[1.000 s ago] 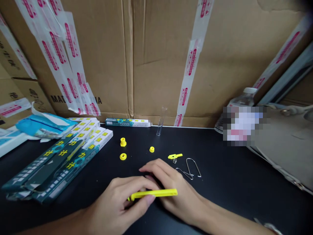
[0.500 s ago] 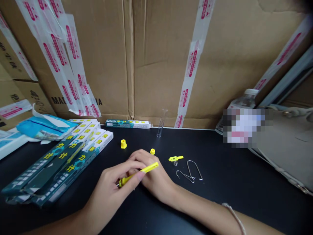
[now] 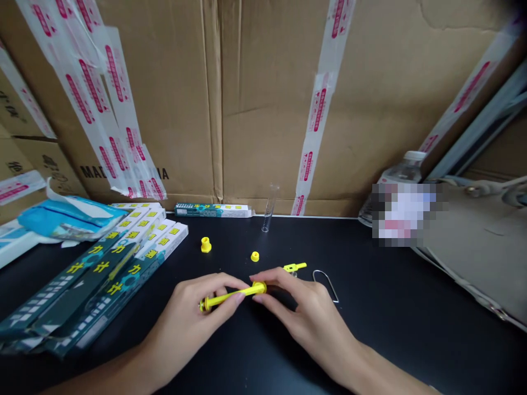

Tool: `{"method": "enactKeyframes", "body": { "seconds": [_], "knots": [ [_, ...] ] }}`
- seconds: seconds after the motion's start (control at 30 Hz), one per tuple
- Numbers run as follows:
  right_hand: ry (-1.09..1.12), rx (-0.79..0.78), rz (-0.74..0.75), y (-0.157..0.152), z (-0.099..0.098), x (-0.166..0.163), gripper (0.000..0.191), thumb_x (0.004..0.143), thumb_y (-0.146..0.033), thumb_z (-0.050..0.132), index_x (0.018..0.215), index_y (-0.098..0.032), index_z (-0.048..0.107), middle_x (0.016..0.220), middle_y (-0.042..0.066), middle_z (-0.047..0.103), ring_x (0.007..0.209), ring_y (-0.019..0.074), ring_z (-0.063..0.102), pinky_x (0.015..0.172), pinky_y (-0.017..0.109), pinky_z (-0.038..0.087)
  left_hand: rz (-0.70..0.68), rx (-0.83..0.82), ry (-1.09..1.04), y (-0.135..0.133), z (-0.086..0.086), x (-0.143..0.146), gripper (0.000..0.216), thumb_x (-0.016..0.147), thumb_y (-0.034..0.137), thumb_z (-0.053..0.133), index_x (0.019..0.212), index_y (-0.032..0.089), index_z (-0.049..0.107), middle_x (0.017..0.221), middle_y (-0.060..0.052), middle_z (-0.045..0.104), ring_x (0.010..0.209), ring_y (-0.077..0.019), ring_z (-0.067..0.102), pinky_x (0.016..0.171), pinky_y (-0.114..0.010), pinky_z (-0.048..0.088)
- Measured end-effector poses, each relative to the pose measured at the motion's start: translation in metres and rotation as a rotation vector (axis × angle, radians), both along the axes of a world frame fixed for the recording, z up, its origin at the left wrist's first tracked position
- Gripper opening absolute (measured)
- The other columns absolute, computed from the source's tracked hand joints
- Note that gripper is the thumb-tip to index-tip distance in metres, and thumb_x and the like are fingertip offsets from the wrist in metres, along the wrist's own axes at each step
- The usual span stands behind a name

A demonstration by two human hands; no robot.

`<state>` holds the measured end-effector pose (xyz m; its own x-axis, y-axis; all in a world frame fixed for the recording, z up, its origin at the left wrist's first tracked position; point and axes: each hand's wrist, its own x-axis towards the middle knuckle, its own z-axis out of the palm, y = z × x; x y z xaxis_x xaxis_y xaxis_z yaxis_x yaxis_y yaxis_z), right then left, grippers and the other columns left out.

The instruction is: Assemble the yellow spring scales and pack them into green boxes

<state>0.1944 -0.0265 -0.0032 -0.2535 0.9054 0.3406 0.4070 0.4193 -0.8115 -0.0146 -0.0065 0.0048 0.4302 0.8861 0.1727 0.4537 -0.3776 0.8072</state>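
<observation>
My left hand point(image 3: 193, 310) is closed on a slim yellow plastic rod point(image 3: 224, 298), held nearly level with a flanged end in the palm. At the rod's other end, my right hand point(image 3: 313, 315) pinches a small yellow collar point(image 3: 258, 288) between thumb and fingertips. The collar touches the rod; how far it sits over the tip is hard to see. Beyond the hands lie a small yellow ring point(image 3: 255, 256) and a yellow flanged cap point(image 3: 206, 245). Partly behind my right hand are a yellow slotted piece point(image 3: 295, 267) and a bent metal hook point(image 3: 328, 285).
A clear tube point(image 3: 268, 211) stands at the back beside a narrow box point(image 3: 213, 210). Printed boxes point(image 3: 107, 274) and a blue packet point(image 3: 74, 216) are piled at left. A plastic bottle point(image 3: 405, 170) and a grey bag point(image 3: 473, 236) stand at right, with cardboard point(image 3: 263, 109) behind.
My right hand has come out from behind the left and swung right. It now grips a yellow collar at the rod's end. The rod has tilted flatter, and the view has shifted slightly.
</observation>
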Motion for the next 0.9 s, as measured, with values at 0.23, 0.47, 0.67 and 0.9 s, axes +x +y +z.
{"method": "enactKeyframes", "body": {
  "seconds": [0.23,0.47,0.67,0.9],
  "knots": [
    [0.057,0.105,-0.072,-0.0001,-0.0016,-0.0017,0.014,0.086,-0.016,0.069,0.099,-0.021,0.068,0.091,-0.001,0.076,0.079,0.0129,0.073,0.076,0.020,0.059,0.030,0.006,0.019,-0.0062,0.0023,0.0010,0.019,0.091,0.036,0.058,0.093,0.026,0.074,0.068,0.005,0.065,0.061,-0.0112,0.056,0.056,-0.018,0.041],
    [0.013,0.187,-0.094,-0.0009,0.0008,-0.0015,0.024,0.082,-0.012,0.073,0.105,-0.020,0.071,0.093,0.000,0.078,0.077,0.0116,0.074,0.076,0.017,0.059,0.045,-0.023,-0.002,-0.0048,0.0025,0.0016,0.022,0.091,0.039,0.058,0.089,0.024,0.072,0.070,0.004,0.065,0.066,-0.0119,0.058,0.060,-0.018,0.040],
    [-0.038,0.304,-0.122,-0.0034,0.0038,0.0004,0.026,0.090,-0.011,0.064,0.111,-0.025,0.073,0.097,-0.002,0.079,0.078,0.0113,0.073,0.076,0.018,0.058,0.082,-0.024,0.014,-0.0047,0.0024,0.0013,0.027,0.093,0.043,0.053,0.088,0.022,0.069,0.066,0.005,0.058,0.060,-0.0110,0.051,0.056,-0.019,0.037],
    [0.068,0.241,-0.065,-0.0035,0.0023,-0.0031,0.031,0.084,-0.009,0.072,0.112,-0.021,0.071,0.095,0.001,0.075,0.081,0.0123,0.073,0.077,0.017,0.057,0.021,-0.077,0.025,-0.0038,0.0008,0.0006,0.032,0.094,0.047,0.049,0.088,0.021,0.067,0.064,0.006,0.050,0.058,-0.0109,0.045,0.054,-0.021,0.032]
  ]
}}
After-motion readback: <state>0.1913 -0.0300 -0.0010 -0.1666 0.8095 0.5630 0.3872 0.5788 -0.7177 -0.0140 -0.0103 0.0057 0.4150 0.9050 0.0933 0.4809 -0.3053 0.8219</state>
